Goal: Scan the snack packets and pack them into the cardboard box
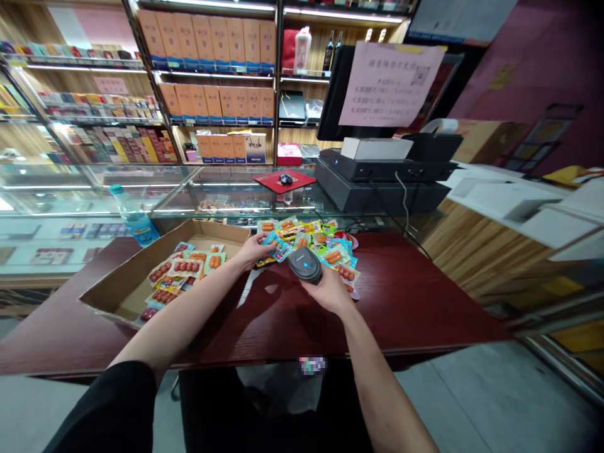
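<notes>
My right hand [330, 290] is wrapped round a dark grey barcode scanner [304, 263] with a small blue light on top. The scanner hovers over the near side of a pile of packaged sausages [333, 256]. Just left of it, my left hand [255, 250] pinches a blue snack packet [277, 246] at the pile's left edge. Other packets in the pile are yellow, green and clear. To the left of my left hand stands an open cardboard box [117, 296], with several sausage packets [187, 267] inside. My left forearm crosses over the box's right side.
All this rests on a dark red table [415, 302]. A blue bottle [136, 220] stands behind the box. Beyond are a glass counter [207, 189], a mouse [285, 178] on a red mat, and a monitor [333, 94] above a black cash drawer [377, 189]. A cable hangs at the right.
</notes>
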The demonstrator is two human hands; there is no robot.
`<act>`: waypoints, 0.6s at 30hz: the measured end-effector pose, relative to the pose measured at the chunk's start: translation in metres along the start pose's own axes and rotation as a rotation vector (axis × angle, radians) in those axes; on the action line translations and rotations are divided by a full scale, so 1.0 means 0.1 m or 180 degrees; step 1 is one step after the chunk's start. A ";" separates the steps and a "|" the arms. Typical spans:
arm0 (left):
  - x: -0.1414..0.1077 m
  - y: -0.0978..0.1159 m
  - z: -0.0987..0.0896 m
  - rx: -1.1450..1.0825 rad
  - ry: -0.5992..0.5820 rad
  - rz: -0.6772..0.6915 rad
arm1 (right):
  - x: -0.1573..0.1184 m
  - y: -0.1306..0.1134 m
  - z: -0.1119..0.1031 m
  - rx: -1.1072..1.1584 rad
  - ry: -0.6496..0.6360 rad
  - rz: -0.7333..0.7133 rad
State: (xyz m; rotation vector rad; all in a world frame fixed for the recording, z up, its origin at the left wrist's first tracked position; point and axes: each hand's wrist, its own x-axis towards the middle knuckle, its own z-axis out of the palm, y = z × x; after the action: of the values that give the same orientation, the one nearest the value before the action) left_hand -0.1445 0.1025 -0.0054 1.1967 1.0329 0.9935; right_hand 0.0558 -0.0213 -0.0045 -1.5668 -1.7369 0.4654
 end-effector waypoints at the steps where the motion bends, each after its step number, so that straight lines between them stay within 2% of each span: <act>1: -0.01 0.01 0.00 -0.0164 -0.0025 -0.0047 | 0.00 0.00 0.01 0.0017 -0.0014 -0.0015; 5: -0.02 0.03 0.00 -0.0468 -0.0080 -0.0122 | 0.01 0.00 0.02 0.0073 -0.0023 -0.0047; 11: -0.03 0.03 0.00 -0.0484 -0.0141 -0.0126 | 0.02 0.03 0.01 0.0158 0.0016 -0.0083; 18: 0.00 -0.01 0.00 -0.0418 -0.0117 -0.0095 | 0.01 -0.03 -0.04 0.0025 0.0063 0.0080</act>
State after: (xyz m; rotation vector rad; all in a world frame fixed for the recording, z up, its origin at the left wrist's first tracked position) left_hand -0.1447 0.1024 -0.0066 1.0853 0.9397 0.9972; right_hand 0.0564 -0.0215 0.0008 -1.5842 -1.7004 0.4670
